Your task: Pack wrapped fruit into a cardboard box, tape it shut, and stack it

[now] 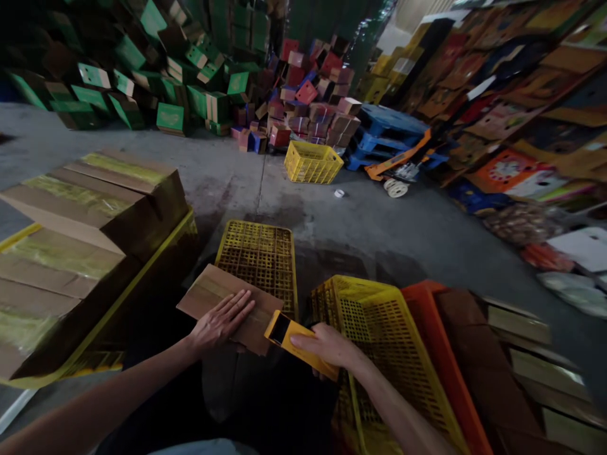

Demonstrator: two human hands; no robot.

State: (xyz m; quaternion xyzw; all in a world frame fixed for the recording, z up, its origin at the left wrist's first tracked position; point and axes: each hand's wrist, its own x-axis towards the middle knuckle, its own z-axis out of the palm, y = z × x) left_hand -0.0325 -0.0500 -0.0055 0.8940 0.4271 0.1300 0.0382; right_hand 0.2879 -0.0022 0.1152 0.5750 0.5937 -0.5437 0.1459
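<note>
**Left hand (222,321) flat on a cardboard box (211,291), yellow pack (308,354) in the right hand (322,346)**

In the near middle, over the near end of a mesh crate (256,253): the cardboard box, set aslant, broad face up. Hard to tell what bears its weight from below.

On that face, the left hand, fingers long and only slightly parted, pressing rather than gripping. Just to the right, the right hand, closed around the yellow pack, thumb on top. Far end of the pack at the right edge of the box; contact there not clear.

To do this well, probably best to press evenly with the left palm, to stop the box skidding without denting it. Keep the right thumb back from the dark window of the pack, with wrist loose and pack level.

On the left, taped boxes (90,196), stacked in a yellow crate (180,230). On the right, an open crate (408,316), then an orange crate (459,385). Farther off, a pallet jack (398,164) beside blue pallets (389,123), and heaped green boxes (171,117) at far left.
</note>
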